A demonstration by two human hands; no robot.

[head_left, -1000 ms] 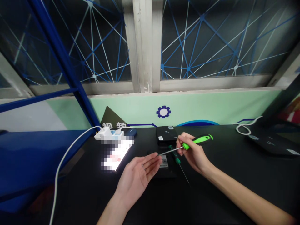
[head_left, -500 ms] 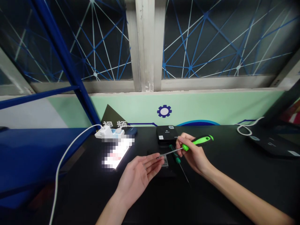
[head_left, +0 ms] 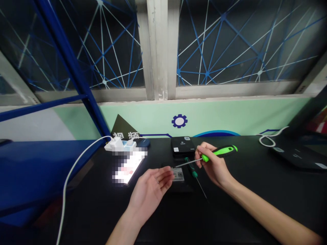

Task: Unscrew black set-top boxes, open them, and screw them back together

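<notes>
In my right hand [head_left: 213,165] is a screwdriver [head_left: 222,151] with a bright green and black handle, its shaft pointing left. My left hand [head_left: 149,192] is palm up with fingers stretched out, a ring on one of them, beside the shaft's tip. Whether anything tiny sits at the tip or fingertips I cannot make out. Below the fingers lies a flat black box [head_left: 180,187] with a white label, partly hidden by my left hand. A second screwdriver [head_left: 192,168], dark green with a thin shaft, rests just right of it.
Behind stands another black box [head_left: 184,146]. On the left are a lit phone [head_left: 130,166], a white power strip [head_left: 122,145] and a white cable [head_left: 68,173]. At the right lie a black device [head_left: 297,158] and a white cord [head_left: 268,139].
My right hand has drawn the screwdriver slightly right and up. Its tip has come away from the left fingers, which have shifted a little left, uncovering more of the label.
</notes>
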